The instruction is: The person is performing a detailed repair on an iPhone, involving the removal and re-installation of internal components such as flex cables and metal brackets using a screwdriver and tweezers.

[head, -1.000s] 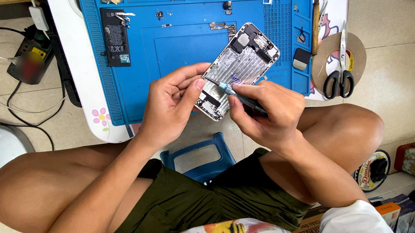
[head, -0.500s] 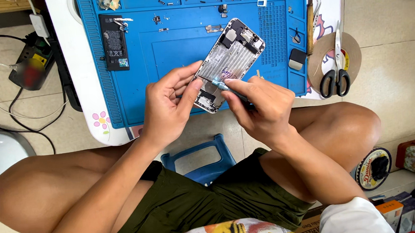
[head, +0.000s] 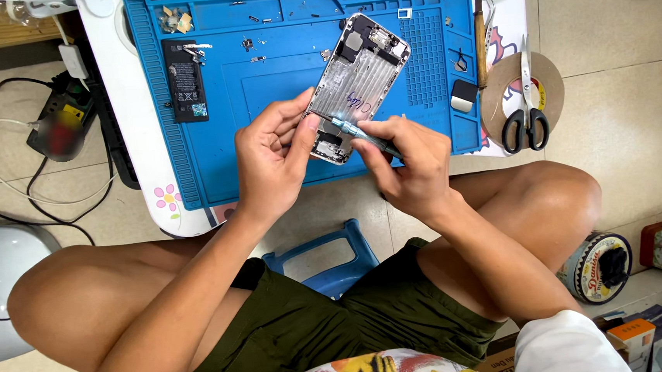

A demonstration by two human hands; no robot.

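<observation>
Gripping an opened phone housing [head: 359,87], left hand [head: 271,163]; right hand [head: 411,165] pinches a screwdriver [head: 358,133].

Both forearms ran up from the lower frame and converged mid-frame, above the spread bare knees. Left hand [head: 271,163] was raised palm toward the camera, wrist roughly straight, thumb angled up and right, fingers [head: 301,126] curled inward in a pinch-type grip on the lower end of the opened phone housing [head: 359,83]. Right hand [head: 411,165] sat just beside it, back of hand up, wrist bent slightly inward, fingers bunched in a pen-style hold around a thin blue-tipped tool [head: 358,132]. Fingertips of the 2 hands were near each other, almost touching. Elbows out of view low; right sleeve was white.
</observation>
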